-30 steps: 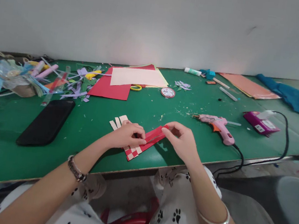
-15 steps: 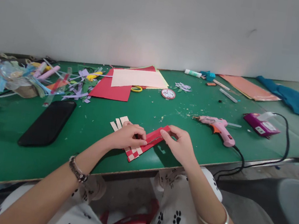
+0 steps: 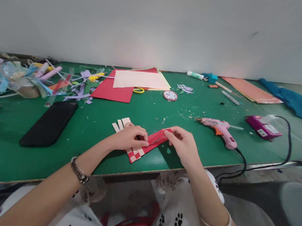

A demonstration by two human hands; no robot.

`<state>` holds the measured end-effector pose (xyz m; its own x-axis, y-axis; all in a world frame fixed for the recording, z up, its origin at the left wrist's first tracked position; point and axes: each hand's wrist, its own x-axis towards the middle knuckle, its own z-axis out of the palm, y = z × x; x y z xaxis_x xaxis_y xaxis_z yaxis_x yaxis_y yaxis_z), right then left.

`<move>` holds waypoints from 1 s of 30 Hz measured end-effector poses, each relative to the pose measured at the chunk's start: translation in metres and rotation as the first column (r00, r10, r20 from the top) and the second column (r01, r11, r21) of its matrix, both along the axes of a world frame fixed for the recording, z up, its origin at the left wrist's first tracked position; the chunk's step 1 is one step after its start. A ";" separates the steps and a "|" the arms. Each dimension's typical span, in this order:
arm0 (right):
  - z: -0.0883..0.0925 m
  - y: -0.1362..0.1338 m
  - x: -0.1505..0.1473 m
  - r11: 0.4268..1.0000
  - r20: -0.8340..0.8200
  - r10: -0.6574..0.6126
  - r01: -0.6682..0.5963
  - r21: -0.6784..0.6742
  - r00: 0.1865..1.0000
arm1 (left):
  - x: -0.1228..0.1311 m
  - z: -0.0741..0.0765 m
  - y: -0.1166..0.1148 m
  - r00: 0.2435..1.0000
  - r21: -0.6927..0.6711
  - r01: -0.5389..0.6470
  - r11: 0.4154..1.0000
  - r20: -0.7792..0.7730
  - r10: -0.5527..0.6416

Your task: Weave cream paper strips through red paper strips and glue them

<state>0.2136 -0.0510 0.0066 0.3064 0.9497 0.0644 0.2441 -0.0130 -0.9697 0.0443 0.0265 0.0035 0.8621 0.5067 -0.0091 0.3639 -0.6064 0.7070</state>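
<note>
A checkered paper weave (image 3: 135,156) is laid on the counter (image 3: 95,131), under and just nearer than the fingers of the left hand (image 3: 129,138); whether gripped or merely pressed there cannot be told. Its near corner is already interlaced; red strips (image 3: 156,139), pinched between the fingers of the right hand (image 3: 182,143), and cream strips (image 3: 121,123), splayed left of the left fingers, appear unwoven. Right of both, a glue gun (image 3: 222,128) is left untouched.

Long green table (image 3: 118,108) against a pale grey wall (image 3: 162,25)
</note>
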 end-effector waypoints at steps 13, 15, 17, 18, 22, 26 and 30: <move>-0.007 -0.006 0.006 0.986 0.357 -0.046 -0.015 0.166 0.933 | -0.001 -0.003 0.000 0.999 0.100 -0.016 0.995 -0.034 0.020; -0.009 -0.006 0.007 0.989 0.395 -0.021 -0.038 0.142 0.918 | -0.004 0.001 -0.002 0.999 0.132 -0.051 0.990 0.000 0.051; -0.011 -0.006 0.007 0.994 0.430 0.014 -0.060 0.093 0.903 | -0.010 0.009 -0.005 0.994 0.205 -0.106 0.973 0.034 0.101; -0.011 -0.006 0.007 0.995 0.446 0.027 -0.065 0.072 0.894 | -0.014 0.012 -0.008 0.991 0.257 -0.131 0.957 0.036 0.126; -0.012 -0.007 0.005 0.993 0.519 0.038 -0.092 0.078 0.854 | -0.030 0.018 -0.022 0.985 0.437 -0.118 0.892 -0.059 0.160; -0.012 -0.005 0.004 0.989 0.598 0.047 -0.123 0.087 0.800 | -0.042 -0.001 -0.036 0.976 0.494 -0.039 0.869 -0.166 0.138; -0.015 -0.005 0.005 0.993 0.691 0.036 -0.105 0.058 0.722 | -0.046 -0.018 -0.042 0.951 0.536 -0.061 0.842 -0.226 0.212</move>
<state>0.2181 -0.0558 -0.0083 0.0774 0.9465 0.3133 0.8411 0.1067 -0.5302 -0.0022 -0.0158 -0.0142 0.7860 0.6143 0.0693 0.5979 -0.7839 0.1673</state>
